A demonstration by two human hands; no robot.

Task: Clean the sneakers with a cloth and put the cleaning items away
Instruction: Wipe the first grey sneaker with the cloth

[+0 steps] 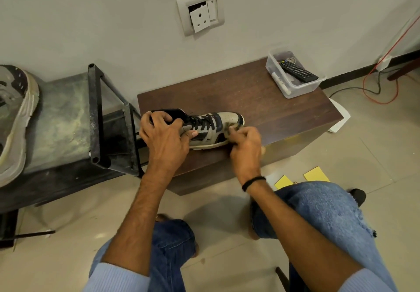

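One beige-and-navy lace-up sneaker point(204, 128) is held on its side on the front part of a dark brown wooden low table point(261, 96), its heel collar clasped by the curled fingers point(159, 118) of the left hand point(164, 137), whose thumb is pressed against the laces. A small greenish cloth point(229, 129), mostly hidden, is pinched in the closed fingertips of the right hand point(246, 146) and pressed against the toe side of the shoe. Well beyond the right fingers, at the table's far corner, a clear plastic tub point(295, 87) containing a black remote control point(297, 71) is seen, and far to the left of the left fingers a second, worn grey sneaker point(16, 118) is resting on a dark weathered bench point(61, 118).
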